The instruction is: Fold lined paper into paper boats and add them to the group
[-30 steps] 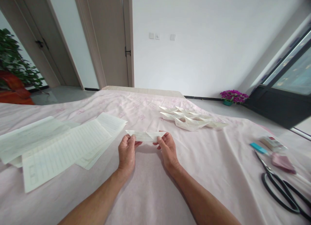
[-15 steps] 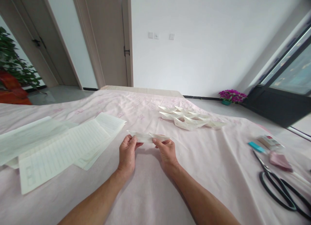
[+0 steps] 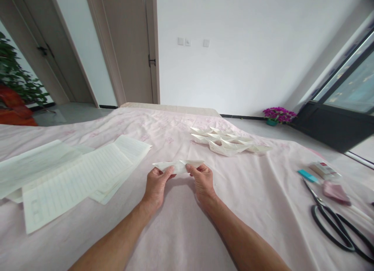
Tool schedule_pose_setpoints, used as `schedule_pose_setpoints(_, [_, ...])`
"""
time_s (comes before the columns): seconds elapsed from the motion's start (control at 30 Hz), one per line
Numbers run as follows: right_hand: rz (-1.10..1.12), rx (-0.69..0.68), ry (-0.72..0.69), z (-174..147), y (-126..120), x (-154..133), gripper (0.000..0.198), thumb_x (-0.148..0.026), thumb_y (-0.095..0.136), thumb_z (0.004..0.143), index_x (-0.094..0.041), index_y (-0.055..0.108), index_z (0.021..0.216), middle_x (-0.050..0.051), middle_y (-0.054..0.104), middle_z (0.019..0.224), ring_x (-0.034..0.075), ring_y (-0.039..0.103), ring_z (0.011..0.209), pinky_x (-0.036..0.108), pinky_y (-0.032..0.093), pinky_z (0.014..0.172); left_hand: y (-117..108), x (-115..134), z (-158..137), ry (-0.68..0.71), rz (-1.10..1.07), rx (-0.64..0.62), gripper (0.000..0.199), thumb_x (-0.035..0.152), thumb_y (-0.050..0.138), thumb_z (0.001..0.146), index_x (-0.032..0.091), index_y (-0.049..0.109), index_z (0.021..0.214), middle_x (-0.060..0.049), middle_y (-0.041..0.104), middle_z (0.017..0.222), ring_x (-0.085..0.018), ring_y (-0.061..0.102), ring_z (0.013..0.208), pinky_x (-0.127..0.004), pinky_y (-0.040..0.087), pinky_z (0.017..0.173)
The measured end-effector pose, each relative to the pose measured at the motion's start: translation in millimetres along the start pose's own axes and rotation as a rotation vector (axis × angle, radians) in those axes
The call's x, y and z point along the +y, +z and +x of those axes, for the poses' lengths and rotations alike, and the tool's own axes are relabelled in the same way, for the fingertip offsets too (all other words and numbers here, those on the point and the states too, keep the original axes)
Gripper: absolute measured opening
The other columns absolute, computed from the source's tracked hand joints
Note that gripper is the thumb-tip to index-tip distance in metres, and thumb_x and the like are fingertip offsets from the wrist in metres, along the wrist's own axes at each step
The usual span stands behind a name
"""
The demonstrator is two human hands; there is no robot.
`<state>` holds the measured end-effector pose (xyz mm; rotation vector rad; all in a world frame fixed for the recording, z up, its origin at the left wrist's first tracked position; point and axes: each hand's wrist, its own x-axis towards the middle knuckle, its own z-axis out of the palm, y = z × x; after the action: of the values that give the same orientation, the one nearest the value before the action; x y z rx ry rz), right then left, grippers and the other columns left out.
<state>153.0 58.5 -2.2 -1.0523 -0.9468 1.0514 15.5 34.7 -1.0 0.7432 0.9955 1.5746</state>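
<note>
On the far left, a green leafy plant (image 3: pixel 17 74) stands behind a red-brown wooden chair (image 3: pixel 14 109). Then comes a messy pile of lined paper sheets (image 3: pixel 78 181), lying flat on the pink cloth (image 3: pixel 181 232). The pile is nearer to the left hand.

The left hand (image 3: pixel 156 186) pinches a folded paper (image 3: pixel 180 167), with its thumb on the side near the person and its fingers behind. The right hand (image 3: pixel 205 184) pinches the same paper the same way. Both hands are clamped on it, so neither one is nearer. The two thumbs are close but do not touch, and a bit of paper shows between them.

The folded paper is in the middle, just past the hands. Its long way goes from side to side, from one hand to the other, and its pointy ends stick out.

Farther off and to the right, a bunch of paper boats (image 3: pixel 229 148) sits close together, nearer to the right hand. On the far right are a small blue block (image 3: pixel 307 176), a little box (image 3: pixel 324 170), a pink rag (image 3: pixel 336 193) and black-handled scissors (image 3: pixel 336 224).
</note>
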Motion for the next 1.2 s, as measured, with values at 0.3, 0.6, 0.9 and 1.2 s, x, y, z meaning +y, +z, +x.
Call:
schedule_pose_setpoints(0.3, [-0.408,-0.037,-0.458,-0.6,-15.1,-6.6,0.048,-0.037,0.055,0.088,-0.021,0.051,0.133,0.010,0.061,0.120,0.025,0.057,0.108,0.041,0.046,0.091,-5.5,5.1,10.7,0.009,0.055,0.233,0.047,0.027,0.083,0.059,0.013,0.066,0.101,-0.005,0.071,0.087,-0.015,0.067,0.071,-0.026,0.056,0.058])
schedule_pose_setpoints(0.6, [-1.030,-0.344,-0.994,0.8,-18.4,-17.7,0.024,-0.020,0.064,0.087,-0.034,0.069,0.106,-0.001,0.070,0.113,0.025,0.048,0.125,0.046,0.026,0.112,-9.6,7.6,17.5,-0.122,0.067,0.220,0.048,0.013,0.076,0.067,0.016,0.055,0.110,-0.004,0.066,0.088,-0.013,0.066,0.065,-0.026,0.058,0.055])
schedule_pose_setpoints(0.9, [-0.996,-0.294,-0.971,7.7,-22.2,-19.9,0.012,-0.028,0.060,0.093,-0.030,0.072,0.092,-0.002,0.072,0.084,0.018,0.058,0.087,0.040,0.031,0.106,-18.6,7.0,19.3,-0.011,0.184,0.148,0.059,0.036,0.071,0.079,0.021,0.047,0.131,-0.007,0.066,0.100,-0.020,0.068,0.084,-0.036,0.057,0.074])
schedule_pose_setpoints(1.2, [-0.915,-0.309,-0.886,14.0,-24.5,-15.0,0.012,-0.028,0.061,0.093,-0.027,0.072,0.089,0.000,0.070,0.082,0.019,0.058,0.085,0.040,0.034,0.103,-21.8,27.0,14.7,0.630,0.717,-0.251,0.023,0.038,0.079,0.070,0.030,0.077,0.092,-0.007,0.074,0.097,-0.029,0.060,0.106,-0.043,0.023,0.115])
